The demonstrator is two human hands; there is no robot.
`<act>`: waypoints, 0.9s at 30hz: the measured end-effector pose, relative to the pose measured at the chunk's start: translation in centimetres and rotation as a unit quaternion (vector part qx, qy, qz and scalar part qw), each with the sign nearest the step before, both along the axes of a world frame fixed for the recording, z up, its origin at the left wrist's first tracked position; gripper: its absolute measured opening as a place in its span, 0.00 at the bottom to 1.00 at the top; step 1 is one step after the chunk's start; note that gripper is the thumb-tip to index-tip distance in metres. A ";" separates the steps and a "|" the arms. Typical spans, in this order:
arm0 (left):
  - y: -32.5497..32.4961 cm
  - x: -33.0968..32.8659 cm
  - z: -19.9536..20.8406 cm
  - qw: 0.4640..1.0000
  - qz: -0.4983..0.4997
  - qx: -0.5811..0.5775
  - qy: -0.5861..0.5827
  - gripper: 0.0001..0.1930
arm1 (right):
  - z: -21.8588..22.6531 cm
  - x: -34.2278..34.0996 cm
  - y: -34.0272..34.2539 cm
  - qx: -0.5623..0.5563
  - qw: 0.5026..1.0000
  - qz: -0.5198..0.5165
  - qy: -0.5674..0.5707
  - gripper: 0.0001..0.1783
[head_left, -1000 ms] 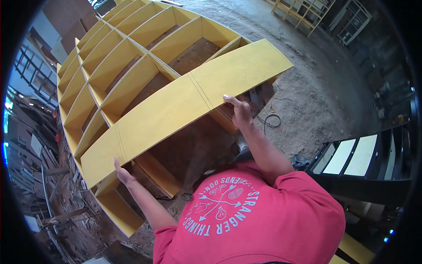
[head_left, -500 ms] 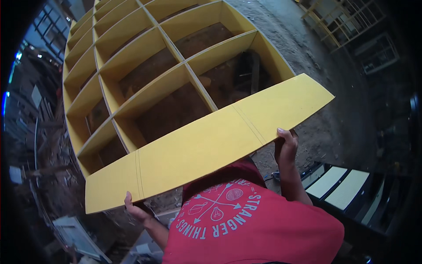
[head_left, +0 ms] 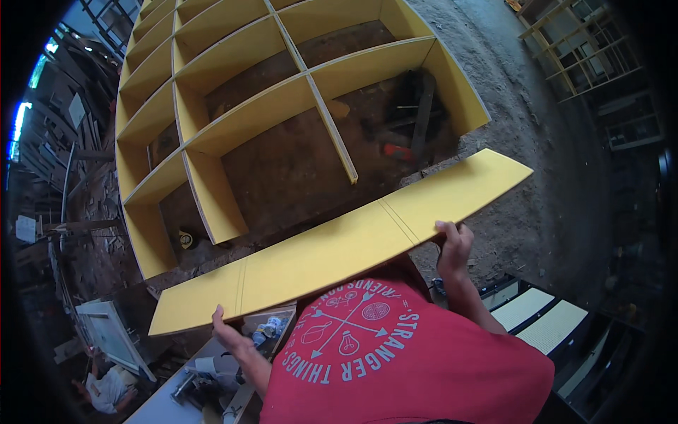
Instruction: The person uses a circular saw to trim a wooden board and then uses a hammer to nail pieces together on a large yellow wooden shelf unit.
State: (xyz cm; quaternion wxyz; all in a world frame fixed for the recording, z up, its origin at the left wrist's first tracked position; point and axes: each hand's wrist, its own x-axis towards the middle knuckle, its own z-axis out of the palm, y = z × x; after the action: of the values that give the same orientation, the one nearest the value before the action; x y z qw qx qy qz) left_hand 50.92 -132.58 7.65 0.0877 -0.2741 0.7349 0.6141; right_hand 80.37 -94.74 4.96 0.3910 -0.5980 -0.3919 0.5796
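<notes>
A long yellow board (head_left: 321, 251) with pairs of pencil lines across it lies between my two hands. Its lower edge is gripped by my left hand (head_left: 236, 343) near the left end, thumb on the face and the other fingers hidden underneath. My right hand (head_left: 455, 247) holds the same edge towards the right end, thumb on top. Just beyond the board stands a large yellow grid frame (head_left: 254, 124) of crossed panels. The near ends of its dividers show uncovered, with a gap between them and the board.
Inside the grid lie a red-and-dark tool (head_left: 399, 152) and a small round yellow-and-black object (head_left: 186, 239). A workbench (head_left: 159, 403) with tools is at lower left, with another person (head_left: 109, 389) beyond. Dark-framed pale panels (head_left: 551, 321) stand at right; scrap wood (head_left: 53, 148) fills the left.
The board has come away from the near end of the grid frame, towards me, and its face is tilted more. The divider ends and the tool inside now show. Both hands keep their hold.
</notes>
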 end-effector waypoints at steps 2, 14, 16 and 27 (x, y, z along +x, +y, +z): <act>1.0 -1.4 -2.5 1.000 -0.017 0.014 0.011 0.23 | -1.8 -2.0 0.9 -0.001 1.000 -0.014 -0.003 0.10; 4.3 -8.6 -8.3 0.993 -0.101 -0.025 -0.048 0.23 | -7.9 -8.4 7.7 0.062 0.996 -0.019 -0.055 0.12; 4.2 -9.9 -8.2 0.996 -0.082 -0.006 -0.032 0.22 | -6.8 -10.1 6.8 0.042 0.999 -0.003 -0.033 0.12; 3.5 -13.4 -7.9 0.995 -0.083 -0.045 -0.018 0.28 | -5.3 -13.9 4.8 0.032 0.998 0.042 -0.014 0.14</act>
State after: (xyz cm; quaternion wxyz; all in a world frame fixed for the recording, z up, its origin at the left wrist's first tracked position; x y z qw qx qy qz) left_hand 37.53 -129.07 -0.20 0.1394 -0.2266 0.7803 0.5660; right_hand 66.45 -89.97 -0.34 0.3792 -0.5764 -0.4406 0.5743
